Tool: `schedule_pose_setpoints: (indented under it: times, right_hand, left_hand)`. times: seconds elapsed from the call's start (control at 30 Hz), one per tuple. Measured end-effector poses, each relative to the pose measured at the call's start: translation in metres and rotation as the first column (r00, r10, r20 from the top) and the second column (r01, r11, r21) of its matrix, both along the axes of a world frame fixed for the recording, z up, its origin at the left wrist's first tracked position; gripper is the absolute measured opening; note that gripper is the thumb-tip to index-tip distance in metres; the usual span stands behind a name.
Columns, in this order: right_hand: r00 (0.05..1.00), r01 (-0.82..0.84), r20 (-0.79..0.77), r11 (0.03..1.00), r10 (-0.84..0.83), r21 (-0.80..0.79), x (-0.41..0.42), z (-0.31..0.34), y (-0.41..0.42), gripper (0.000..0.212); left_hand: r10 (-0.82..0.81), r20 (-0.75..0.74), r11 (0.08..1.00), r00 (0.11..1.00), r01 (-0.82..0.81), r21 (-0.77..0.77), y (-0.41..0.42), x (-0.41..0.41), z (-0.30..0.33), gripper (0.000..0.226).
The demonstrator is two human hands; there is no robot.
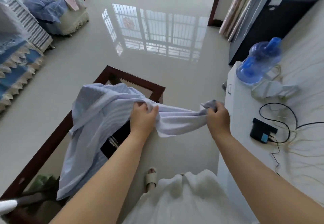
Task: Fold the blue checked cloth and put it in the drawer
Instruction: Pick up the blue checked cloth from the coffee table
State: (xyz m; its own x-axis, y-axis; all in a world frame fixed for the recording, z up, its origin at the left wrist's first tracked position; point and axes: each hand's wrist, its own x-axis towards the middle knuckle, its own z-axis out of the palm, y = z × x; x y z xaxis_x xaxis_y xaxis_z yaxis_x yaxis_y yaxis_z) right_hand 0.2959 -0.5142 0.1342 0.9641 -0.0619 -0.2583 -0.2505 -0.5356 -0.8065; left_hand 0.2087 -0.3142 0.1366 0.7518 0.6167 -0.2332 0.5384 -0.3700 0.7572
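The pale blue checked cloth point(98, 118) hangs in the air over a dark wooden glass-topped table point(140, 82). My left hand point(142, 117) grips a bunched part of it near the middle. My right hand point(217, 117) pinches a corner further right, so a band of cloth is stretched taut between the two hands. The rest droops down on the left, covering part of the table. No drawer can be made out for certain; a white cabinet point(235, 104) with a handle on its front stands just right of my right hand.
On the white cabinet stand a blue water jug point(259, 61), a clear glass jar point(263, 90) and a black device point(261, 132) with cables. Sofas with blue covers point(19, 62) line the far left. Glossy tiled floor point(157, 36) lies ahead. My sandalled foot point(150, 178) is below.
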Motion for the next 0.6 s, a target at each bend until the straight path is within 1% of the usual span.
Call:
schedule_pose_setpoints:
  times: [0.07, 0.1, 0.13, 0.17, 0.2, 0.23, 0.27, 0.3, 0.33, 0.37, 0.4, 0.43, 0.47, 0.5, 0.53, 0.57, 0.6]
  right_hand:
    - [0.977, -0.210, -0.010, 0.968, 0.214, 0.139, -0.016, 0.010, 0.021, 0.023]
    - [0.936, -0.343, -0.020, 0.923, 0.352, 0.174, -0.024, 0.015, 0.030, 0.021]
    - [0.860, -0.503, -0.028, 0.855, 0.510, 0.125, -0.032, 0.019, 0.038, 0.033]
    - [0.771, -0.635, -0.043, 0.772, 0.635, 0.031, -0.037, 0.018, 0.040, 0.055]
    - [0.712, -0.702, -0.070, 0.709, 0.699, -0.062, -0.038, 0.018, 0.039, 0.075]
    - [0.680, -0.733, -0.111, 0.668, 0.725, -0.127, -0.035, 0.018, 0.036, 0.089]
    - [0.650, -0.759, -0.168, 0.618, 0.741, -0.206, -0.030, 0.016, 0.032, 0.098]
    - [0.618, -0.781, -0.229, 0.553, 0.752, -0.289, -0.025, 0.013, 0.028, 0.103]
    - [0.590, -0.795, -0.280, 0.485, 0.757, -0.364, -0.024, 0.008, 0.024, 0.100]
    - [0.591, -0.790, -0.299, 0.463, 0.749, -0.402, -0.024, 0.002, 0.023, 0.086]
    - [0.636, -0.758, -0.269, 0.521, 0.723, -0.393, -0.025, -0.003, 0.022, 0.065]
    - [0.702, -0.705, -0.218, 0.618, 0.678, -0.349, -0.027, -0.005, 0.022, 0.047]
    - [0.767, -0.640, -0.166, 0.718, 0.620, -0.273, -0.029, -0.008, 0.022, 0.035]
    - [0.807, -0.590, -0.121, 0.783, 0.578, -0.200, -0.032, -0.009, 0.020, 0.028]
    - [0.826, -0.563, -0.078, 0.814, 0.558, -0.141, -0.033, -0.008, 0.019, 0.025]
    - [0.830, -0.557, -0.037, 0.825, 0.556, -0.094, -0.034, -0.003, 0.018, 0.023]
    - [0.828, -0.560, 0.005, 0.827, 0.561, -0.053, -0.035, 0.001, 0.019, 0.022]
  left_hand:
    - [-0.074, -0.021, 0.995, 0.997, 0.073, -0.073, -0.013, 0.007, 0.005, 0.036]
    - [-0.077, -0.012, 0.988, 0.997, 0.075, -0.135, -0.019, 0.008, 0.005, 0.035]
    - [-0.083, 0.000, 0.974, 0.997, 0.081, -0.213, -0.025, 0.007, 0.005, 0.032]
    - [-0.092, 0.016, 0.945, 0.996, 0.092, -0.313, -0.030, 0.004, 0.005, 0.030]
    - [-0.100, 0.023, 0.910, 0.995, 0.100, -0.402, -0.033, 0.000, 0.006, 0.028]
    - [-0.098, 0.024, 0.873, 0.995, 0.098, -0.478, -0.036, -0.004, 0.007, 0.029]
    - [-0.092, 0.028, 0.837, 0.995, 0.093, -0.539, -0.037, -0.010, 0.008, 0.030]
    - [-0.089, 0.042, 0.802, 0.995, 0.096, -0.589, -0.039, -0.014, 0.009, 0.031]
    - [-0.101, 0.062, 0.777, 0.993, 0.117, -0.618, -0.041, -0.017, 0.012, 0.033]
    - [-0.141, 0.078, 0.768, 0.987, 0.159, -0.620, -0.042, -0.018, 0.015, 0.033]
    - [-0.200, 0.081, 0.774, 0.976, 0.208, -0.598, -0.043, -0.017, 0.018, 0.030]
    - [-0.263, 0.082, 0.781, 0.961, 0.262, -0.567, -0.045, -0.017, 0.021, 0.027]
    - [-0.299, 0.099, 0.794, 0.949, 0.305, -0.525, -0.047, -0.018, 0.020, 0.024]
    - [-0.291, 0.145, 0.824, 0.946, 0.325, -0.464, -0.049, -0.021, 0.017, 0.020]
    - [-0.241, 0.182, 0.888, 0.953, 0.292, -0.355, -0.052, -0.027, 0.010, 0.018]
    - [-0.166, 0.195, 0.957, 0.967, 0.205, -0.204, -0.055, -0.034, -0.001, 0.029]
    - [-0.097, 0.169, 0.992, 0.981, 0.109, -0.063, -0.056, -0.043, -0.013, 0.048]
